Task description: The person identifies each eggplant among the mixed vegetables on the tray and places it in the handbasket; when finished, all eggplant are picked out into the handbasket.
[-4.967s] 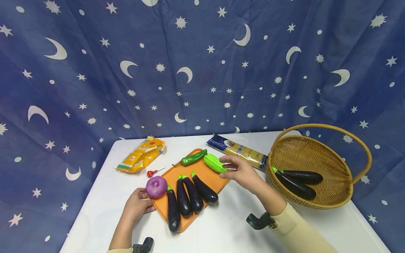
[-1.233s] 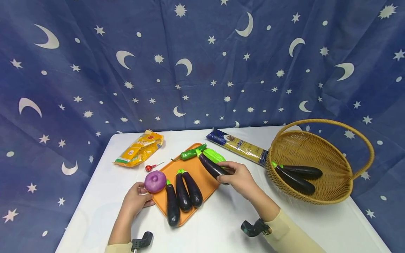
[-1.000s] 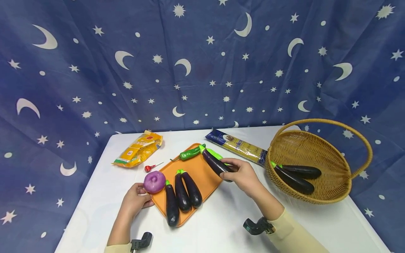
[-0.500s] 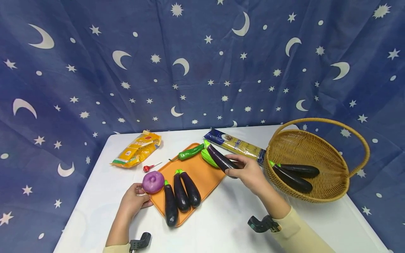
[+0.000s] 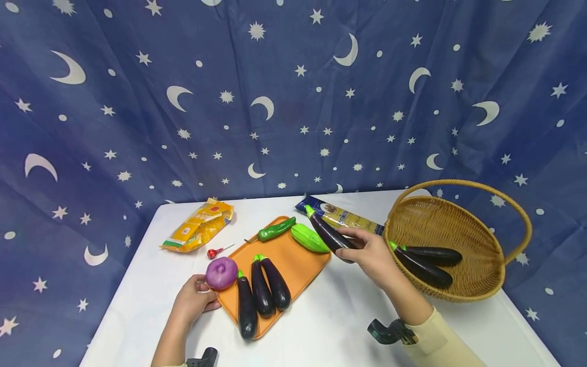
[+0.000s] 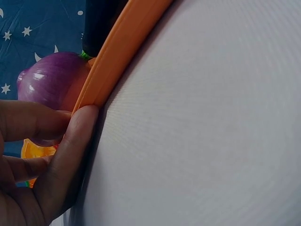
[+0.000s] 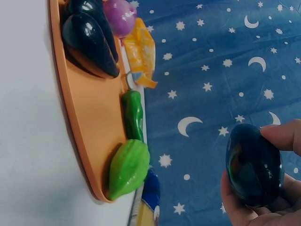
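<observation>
My right hand [image 5: 373,255] grips the thick end of an eggplant [image 5: 331,233], its green stem pointing up and away. It is held between the orange tray [image 5: 293,260] and the wicker basket [image 5: 447,224]. In the right wrist view the eggplant's rounded dark end [image 7: 254,165] sits between thumb and fingers. At the tray's left corner my left hand [image 5: 192,300] pinches the rim, thumb against the outer side in the left wrist view. Beside those fingers is a purple onion [image 5: 221,273]. Three eggplants [image 5: 261,293], a green pepper [image 5: 276,230] and a bright green ridged gourd [image 5: 310,238] lie on the tray.
Two more eggplants [image 5: 424,267] rest inside the basket at the right. Behind the tray lies a blue and yellow pasta packet [image 5: 348,218]. A yellow bag [image 5: 198,227] and a red lollipop [image 5: 214,253] are at the back left of the white table.
My right hand has picked up the rightmost eggplant from the tray and carried it right, past the green gourd, toward the basket. The left hand stays at the tray's corner.
</observation>
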Tool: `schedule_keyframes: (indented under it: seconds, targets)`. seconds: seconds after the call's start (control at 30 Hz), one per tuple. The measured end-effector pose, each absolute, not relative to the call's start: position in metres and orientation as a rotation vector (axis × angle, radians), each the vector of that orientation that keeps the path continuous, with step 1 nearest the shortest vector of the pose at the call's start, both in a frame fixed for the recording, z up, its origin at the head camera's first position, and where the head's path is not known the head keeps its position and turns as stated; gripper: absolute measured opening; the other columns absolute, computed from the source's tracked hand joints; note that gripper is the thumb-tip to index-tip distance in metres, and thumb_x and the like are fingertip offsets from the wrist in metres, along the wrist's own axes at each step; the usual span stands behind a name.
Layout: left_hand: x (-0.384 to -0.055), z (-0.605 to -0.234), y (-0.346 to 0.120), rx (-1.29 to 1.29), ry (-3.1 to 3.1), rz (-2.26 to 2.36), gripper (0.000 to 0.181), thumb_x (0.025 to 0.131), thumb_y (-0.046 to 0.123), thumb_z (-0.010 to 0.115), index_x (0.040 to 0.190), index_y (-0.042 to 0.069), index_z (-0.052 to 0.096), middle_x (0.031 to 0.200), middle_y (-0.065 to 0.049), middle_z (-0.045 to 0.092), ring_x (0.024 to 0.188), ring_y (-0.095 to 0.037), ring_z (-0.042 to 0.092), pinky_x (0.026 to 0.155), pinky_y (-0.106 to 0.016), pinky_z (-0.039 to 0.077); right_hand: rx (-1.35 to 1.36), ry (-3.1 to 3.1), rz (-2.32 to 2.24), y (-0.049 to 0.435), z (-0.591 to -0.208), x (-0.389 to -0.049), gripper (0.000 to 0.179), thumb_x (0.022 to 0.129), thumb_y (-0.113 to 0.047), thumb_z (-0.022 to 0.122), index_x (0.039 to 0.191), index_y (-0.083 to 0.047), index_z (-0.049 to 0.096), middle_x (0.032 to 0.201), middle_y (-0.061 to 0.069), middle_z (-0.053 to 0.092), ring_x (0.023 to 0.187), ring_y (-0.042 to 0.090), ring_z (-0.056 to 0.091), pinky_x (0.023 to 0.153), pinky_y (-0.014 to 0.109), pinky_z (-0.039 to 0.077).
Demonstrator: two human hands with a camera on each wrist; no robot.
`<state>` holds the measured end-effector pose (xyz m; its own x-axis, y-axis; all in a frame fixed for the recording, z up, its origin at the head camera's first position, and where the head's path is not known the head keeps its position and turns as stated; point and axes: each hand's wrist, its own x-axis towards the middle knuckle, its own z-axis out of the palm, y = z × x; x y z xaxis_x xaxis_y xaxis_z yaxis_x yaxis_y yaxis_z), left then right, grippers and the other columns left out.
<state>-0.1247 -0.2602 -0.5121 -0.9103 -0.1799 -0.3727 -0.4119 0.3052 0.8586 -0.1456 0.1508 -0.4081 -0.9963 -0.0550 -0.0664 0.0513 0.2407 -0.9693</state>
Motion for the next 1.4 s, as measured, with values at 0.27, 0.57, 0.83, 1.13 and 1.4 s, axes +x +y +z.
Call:
schedule_keyframes:
  seconds: [0.27, 0.57, 0.83, 1.13, 1.4]
  targets:
    - [-0.121, -0.517, -0.259, -0.551, 2.347, 1.637, 0.067, 0.080, -0.008, 0.069, 0.139, -0.012, 0.037, 0.110, -0.024, 0.048, 0.066, -0.017, 0.067, 0.064, -0.032, 0.065, 0.029, 2.370, -1.928, 0.163, -0.402, -0.136, 0.056, 0.081, -0.001, 0.076, 0.135, -0.006, 0.062, 0.136, 0.020, 0.057, 0.113, 0.030, 0.062, 0.082, 0.030, 0.060]
    - [-0.118, -0.522, -0.261, -0.573, 2.328, 1.635, 0.067, 0.079, -0.008, 0.069, 0.138, -0.012, 0.037, 0.106, -0.022, 0.049, 0.065, -0.017, 0.067, 0.064, -0.033, 0.065, 0.126, 2.384, -1.919, 0.175, -0.397, -0.130, 0.059, 0.080, -0.003, 0.078, 0.136, -0.006, 0.061, 0.136, 0.021, 0.056, 0.114, 0.030, 0.060, 0.082, 0.030, 0.058]
    - [-0.121, -0.520, -0.263, -0.579, 2.342, 1.601, 0.071, 0.079, -0.006, 0.070, 0.140, -0.013, 0.035, 0.107, -0.024, 0.048, 0.068, -0.016, 0.066, 0.065, -0.032, 0.065, 0.122, 2.389, -1.953, 0.188, -0.394, -0.132, 0.058, 0.079, -0.001, 0.078, 0.134, -0.003, 0.061, 0.138, 0.021, 0.055, 0.117, 0.030, 0.058, 0.084, 0.027, 0.057]
    - [-0.127, -0.515, -0.264, -0.605, 2.327, 1.601, 0.071, 0.081, -0.007, 0.069, 0.141, -0.014, 0.032, 0.106, -0.023, 0.045, 0.068, -0.015, 0.067, 0.066, -0.033, 0.065, 0.138, 2.453, -1.942, 0.200, -0.391, -0.133, 0.058, 0.078, -0.002, 0.079, 0.134, -0.006, 0.062, 0.138, 0.017, 0.056, 0.121, 0.031, 0.058, 0.084, 0.028, 0.058]
    - [-0.130, -0.515, -0.264, -0.579, 2.332, 1.584, 0.071, 0.080, -0.006, 0.069, 0.141, -0.014, 0.032, 0.105, -0.023, 0.047, 0.069, -0.016, 0.066, 0.066, -0.032, 0.065, 0.166, 2.493, -1.947, 0.213, -0.390, -0.126, 0.058, 0.080, -0.004, 0.079, 0.135, -0.006, 0.061, 0.142, 0.017, 0.054, 0.126, 0.031, 0.056, 0.086, 0.026, 0.058]
